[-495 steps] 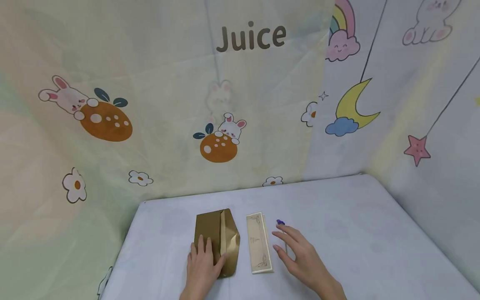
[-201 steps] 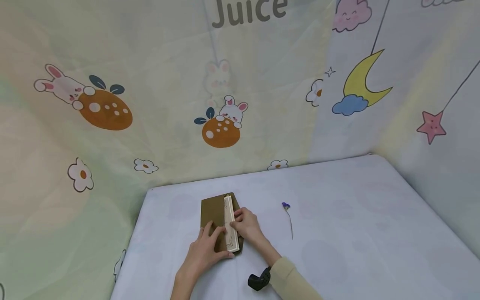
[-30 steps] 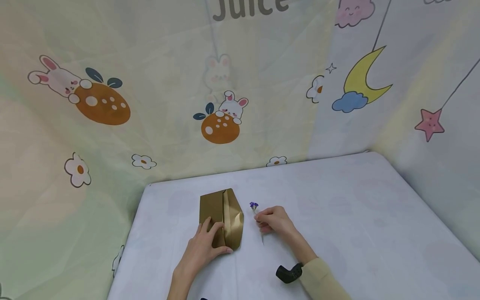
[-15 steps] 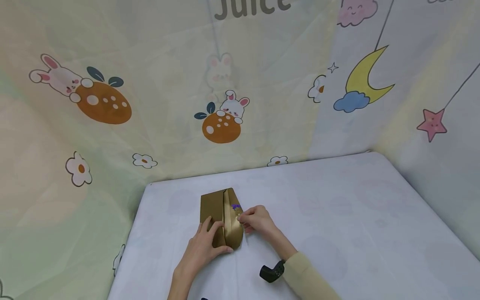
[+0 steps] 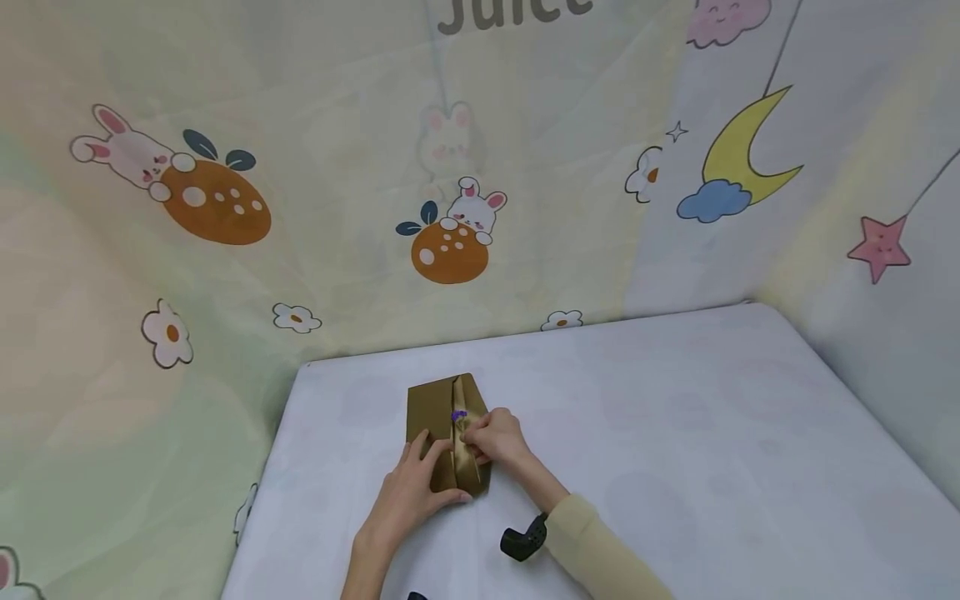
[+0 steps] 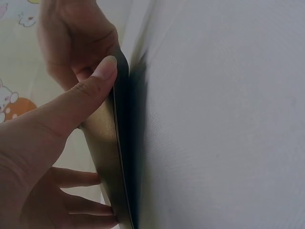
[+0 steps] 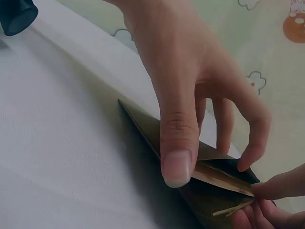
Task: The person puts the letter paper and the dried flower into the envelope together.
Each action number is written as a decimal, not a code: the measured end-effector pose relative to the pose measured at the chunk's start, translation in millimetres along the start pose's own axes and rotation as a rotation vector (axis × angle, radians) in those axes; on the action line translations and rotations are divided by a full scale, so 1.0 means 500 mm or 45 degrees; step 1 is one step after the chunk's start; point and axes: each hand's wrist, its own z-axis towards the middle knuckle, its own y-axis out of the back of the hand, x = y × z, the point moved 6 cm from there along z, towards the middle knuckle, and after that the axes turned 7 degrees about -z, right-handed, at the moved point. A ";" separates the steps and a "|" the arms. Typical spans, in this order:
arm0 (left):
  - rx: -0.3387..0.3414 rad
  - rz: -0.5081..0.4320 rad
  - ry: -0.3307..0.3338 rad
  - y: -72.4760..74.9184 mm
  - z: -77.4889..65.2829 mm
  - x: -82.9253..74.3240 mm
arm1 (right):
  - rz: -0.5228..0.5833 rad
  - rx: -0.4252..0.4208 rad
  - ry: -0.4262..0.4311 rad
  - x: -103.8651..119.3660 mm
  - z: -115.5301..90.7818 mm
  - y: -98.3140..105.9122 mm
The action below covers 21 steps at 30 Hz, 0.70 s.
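Note:
A gold envelope (image 5: 431,404) lies on the white table with its flap unfolded to the right. My left hand (image 5: 411,483) holds it, thumb at the near edge and bent fingers on the front; its mouth gapes in the right wrist view. Inside the mouth shows a pale folded layer (image 7: 219,179), apparently the cream card. Over the flap, at the mouth, my right hand (image 5: 498,435) pinches a small dried flower (image 5: 459,415) with a purple head. Its thin stem ends (image 7: 228,210) stick out from the right fingers in the right wrist view.
The white-covered table (image 5: 637,400) stretches away to the right. A printed cloth wall (image 5: 337,250) rises behind and at both sides. A black wrist device (image 5: 523,540) sits by the right sleeve (image 5: 600,550), close to the tabletop.
Earlier the card went from the table to the envelope's mouth. Within the last second my right hand has carried the flower left, from beside the envelope to its mouth. The left hand stays put.

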 end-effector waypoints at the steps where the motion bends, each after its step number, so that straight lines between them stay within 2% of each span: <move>1: 0.002 -0.001 0.003 -0.001 0.000 0.000 | 0.001 0.006 -0.002 -0.001 0.002 -0.003; 21: -0.027 -0.001 -0.024 0.002 0.000 -0.001 | 0.016 0.037 0.078 0.008 0.026 -0.048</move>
